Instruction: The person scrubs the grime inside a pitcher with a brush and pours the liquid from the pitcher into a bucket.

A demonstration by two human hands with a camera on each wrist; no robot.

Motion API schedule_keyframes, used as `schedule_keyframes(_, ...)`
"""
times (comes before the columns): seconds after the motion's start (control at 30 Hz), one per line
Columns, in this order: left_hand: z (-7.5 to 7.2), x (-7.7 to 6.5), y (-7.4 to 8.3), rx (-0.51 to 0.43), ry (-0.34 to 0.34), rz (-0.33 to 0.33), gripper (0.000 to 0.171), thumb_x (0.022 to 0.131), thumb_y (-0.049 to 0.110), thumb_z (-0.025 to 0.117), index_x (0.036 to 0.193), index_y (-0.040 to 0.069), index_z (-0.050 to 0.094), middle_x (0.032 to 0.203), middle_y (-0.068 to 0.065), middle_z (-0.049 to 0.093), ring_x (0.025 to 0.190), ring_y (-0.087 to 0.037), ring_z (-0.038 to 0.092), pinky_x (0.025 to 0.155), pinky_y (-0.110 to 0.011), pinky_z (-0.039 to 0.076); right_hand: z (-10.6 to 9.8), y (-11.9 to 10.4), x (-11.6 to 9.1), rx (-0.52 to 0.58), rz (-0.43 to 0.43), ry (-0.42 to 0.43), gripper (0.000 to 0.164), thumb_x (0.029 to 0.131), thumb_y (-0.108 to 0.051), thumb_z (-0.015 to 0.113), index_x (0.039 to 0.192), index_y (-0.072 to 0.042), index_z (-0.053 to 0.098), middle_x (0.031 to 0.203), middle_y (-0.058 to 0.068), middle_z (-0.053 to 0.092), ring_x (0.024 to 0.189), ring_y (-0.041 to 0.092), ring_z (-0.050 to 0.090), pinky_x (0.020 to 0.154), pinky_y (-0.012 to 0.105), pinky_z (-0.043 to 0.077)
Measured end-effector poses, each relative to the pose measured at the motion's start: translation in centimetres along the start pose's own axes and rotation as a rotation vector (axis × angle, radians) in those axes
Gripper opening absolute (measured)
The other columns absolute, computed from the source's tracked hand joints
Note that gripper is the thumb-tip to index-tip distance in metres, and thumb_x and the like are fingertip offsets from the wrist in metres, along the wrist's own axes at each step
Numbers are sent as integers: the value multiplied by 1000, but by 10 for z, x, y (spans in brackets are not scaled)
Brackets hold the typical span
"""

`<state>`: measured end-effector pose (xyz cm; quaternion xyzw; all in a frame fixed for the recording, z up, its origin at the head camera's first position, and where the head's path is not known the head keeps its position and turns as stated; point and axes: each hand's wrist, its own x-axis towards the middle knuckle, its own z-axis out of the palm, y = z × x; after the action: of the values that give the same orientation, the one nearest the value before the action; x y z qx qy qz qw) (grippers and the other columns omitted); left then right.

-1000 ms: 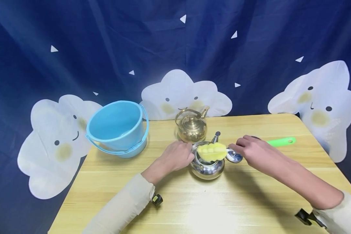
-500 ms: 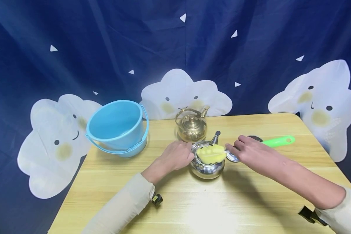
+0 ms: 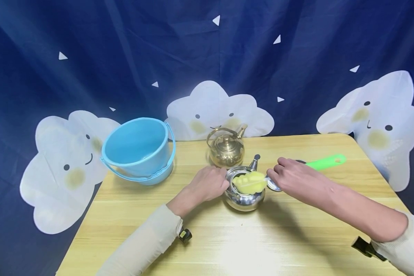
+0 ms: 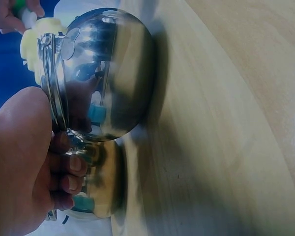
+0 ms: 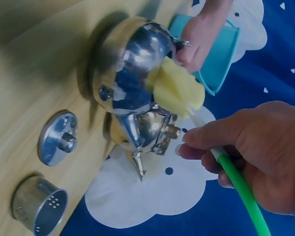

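My left hand (image 3: pixel 208 184) grips the folded-down handle of a silver kettle (image 3: pixel 245 203), which stands lidless on the table. My right hand (image 3: pixel 296 180) pinches the stem of a sponge brush near its green handle (image 5: pixel 243 191), which sticks out behind the hand. The brush's yellow sponge head (image 3: pixel 250 183) lies at the kettle's round mouth, partly inside. How deep it reaches is hidden. Behind the silver kettle is a gold kettle (image 3: pixel 226 151) with its lid on. The silver lid (image 5: pixel 59 137) rests on the table beside the spout side, partly behind my right hand in the head view.
At the left of the wooden table (image 3: pixel 151 237) stands a light blue bucket (image 3: pixel 158 165) with its handle down. A small perforated metal strainer cup (image 5: pixel 39 204) stands near the lid. A dark blue curtain (image 3: pixel 193 46) with white clouds hangs behind.
The sponge head has shifted slightly and sits a little lower at the kettle's mouth. My right hand and the green handle moved slightly left. The left hand and kettle stay put.
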<state>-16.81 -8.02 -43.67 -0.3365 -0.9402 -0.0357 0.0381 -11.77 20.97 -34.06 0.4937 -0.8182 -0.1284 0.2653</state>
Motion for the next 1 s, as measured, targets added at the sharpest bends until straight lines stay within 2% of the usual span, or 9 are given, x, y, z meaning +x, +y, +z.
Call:
schedule_keyframes(0.17, 0, 0, 0, -9, 1, -1, 22, 99, 28, 42, 84, 15, 53, 71, 4, 51, 65, -14, 49, 62, -27, 41, -3, 1, 6, 0, -27, -17, 32, 66, 14, 77, 76, -7, 54, 62, 1, 53, 64, 19, 40, 61, 27, 38)
schedule_keyframes(0.47, 0, 0, 0, -10, 4, -1, 21, 98, 28, 44, 84, 15, 53, 70, 4, 50, 64, -14, 47, 61, -26, 39, -2, 6, 10, 27, -82, -38, 27, 69, 12, 79, 78, -6, 61, 67, 2, 57, 68, 19, 46, 65, 27, 44)
schedule_keyframes(0.73, -1, 0, 1, -6, 13, 1, 22, 98, 27, 44, 82, 15, 52, 69, 4, 49, 63, -14, 46, 59, -26, 39, 6, 4, 5, 103, -42, 6, 29, 66, 15, 70, 77, -8, 57, 62, -1, 55, 64, 17, 43, 59, 26, 39)
schedule_keyframes(1.0, 1, 0, 1, -3, 0, -8, 21, 97, 27, 43, 84, 14, 54, 71, 3, 51, 65, -15, 48, 62, -28, 42, 12, 1, 4, 77, -28, 20, 30, 63, 15, 67, 76, -8, 55, 58, -2, 52, 60, 16, 40, 58, 25, 35)
